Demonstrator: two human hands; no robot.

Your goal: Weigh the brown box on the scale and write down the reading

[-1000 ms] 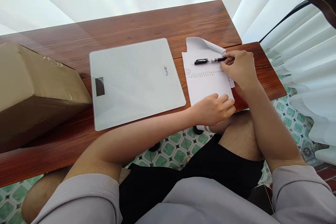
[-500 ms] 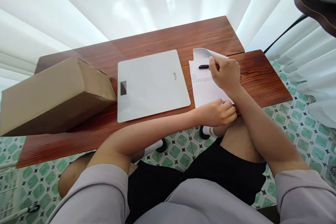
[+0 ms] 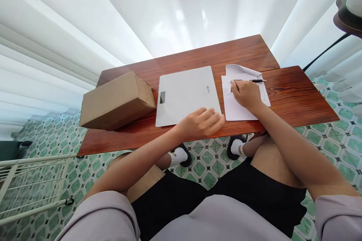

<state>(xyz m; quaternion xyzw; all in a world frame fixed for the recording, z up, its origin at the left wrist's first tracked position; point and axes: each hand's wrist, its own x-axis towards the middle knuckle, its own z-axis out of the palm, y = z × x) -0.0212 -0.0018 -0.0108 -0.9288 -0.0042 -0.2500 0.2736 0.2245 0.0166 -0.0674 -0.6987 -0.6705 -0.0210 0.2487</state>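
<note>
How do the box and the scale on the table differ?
The cardboard box is brown, tall and bulky; the scale is white, flat and thin. The box sits untouched at the far left; the left hand hovers at the scale's near edge. Both rest on the wooden table.

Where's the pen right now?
The pen lies across the top of the paper on the table's right side, its tip end under the right hand, right of the white scale.
</note>
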